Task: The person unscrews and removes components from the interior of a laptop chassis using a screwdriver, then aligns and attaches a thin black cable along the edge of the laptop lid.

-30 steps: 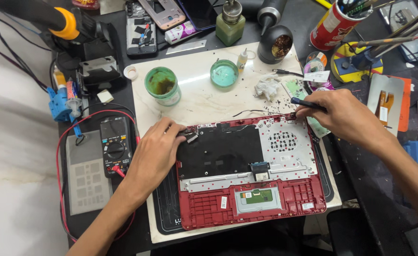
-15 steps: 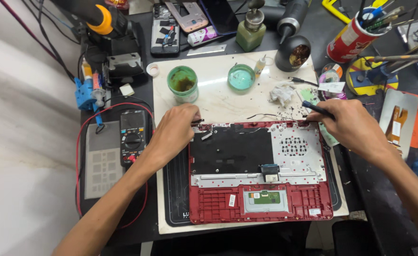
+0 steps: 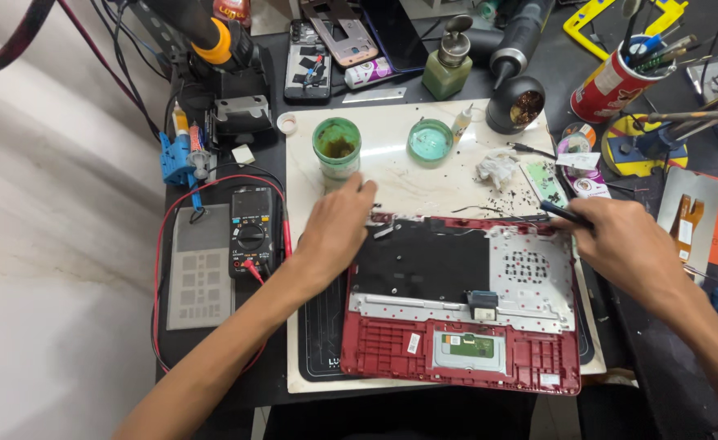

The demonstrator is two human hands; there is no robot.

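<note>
Head view, cluttered black workbench (image 3: 660, 358), white mat (image 3: 408, 183)

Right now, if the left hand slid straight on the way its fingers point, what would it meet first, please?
Most likely the green jar, just beyond the left hand; depth is hard to judge.

Matt red plastic laptop shell (image 3: 392, 342), glossy marble slab (image 3: 424, 183)
</note>
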